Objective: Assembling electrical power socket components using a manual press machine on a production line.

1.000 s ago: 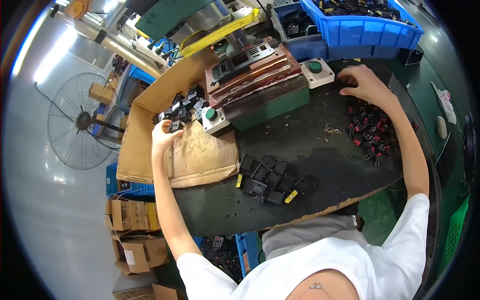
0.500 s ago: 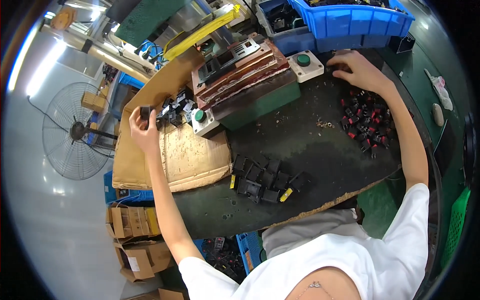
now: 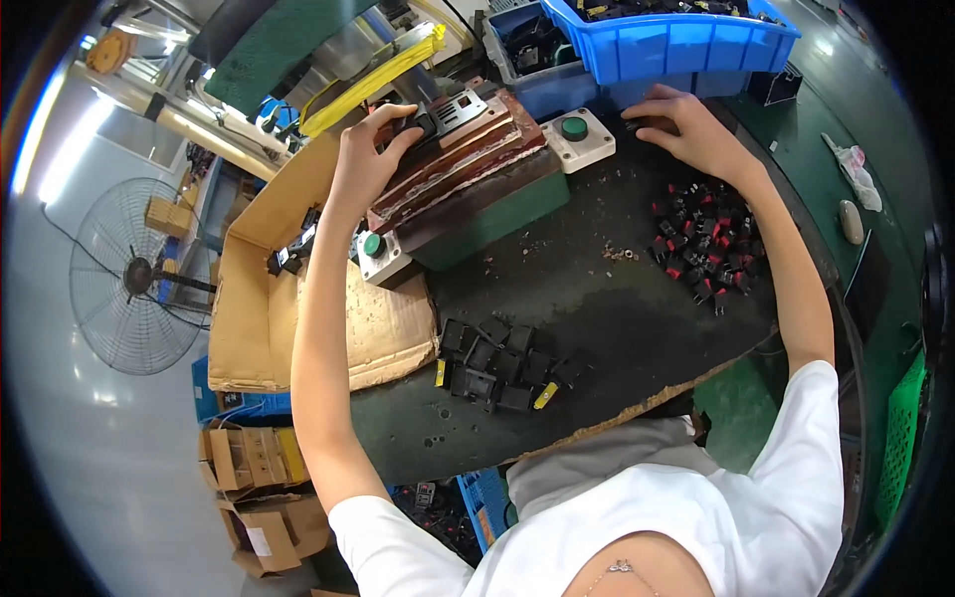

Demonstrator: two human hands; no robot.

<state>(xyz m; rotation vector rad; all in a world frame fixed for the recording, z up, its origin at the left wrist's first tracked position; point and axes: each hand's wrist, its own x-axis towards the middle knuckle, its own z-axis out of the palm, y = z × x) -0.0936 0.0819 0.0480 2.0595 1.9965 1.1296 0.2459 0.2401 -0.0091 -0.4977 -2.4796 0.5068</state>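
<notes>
My left hand [image 3: 370,154] reaches up to the fixture of a bench press, its thumb and fingers pinching a small black plastic housing [image 3: 422,122]. That housing rests at the left end of the metal plate [image 3: 463,109] on top of the brown layered block [image 3: 468,154]. My right hand [image 3: 684,129] is curled above the bench, right of a white box with a green button [image 3: 579,141]; its fingertips are close together, and what they hold is too small to make out. Black parts with red pieces [image 3: 706,244] lie heaped below my right hand.
Black square housings [image 3: 497,363], two with yellow strips, lie near the bench's front edge. A second green-button box [image 3: 381,257] stands beside a cardboard tray [image 3: 388,328] holding black parts. Blue bins [image 3: 676,45] stand behind. A yellow-wrapped bar [image 3: 383,80] crosses beside the press.
My left hand has moved right from over the cardboard tray to the fixture, carrying the black housing. My right hand stays near the right button box, with its fingers still curled.
</notes>
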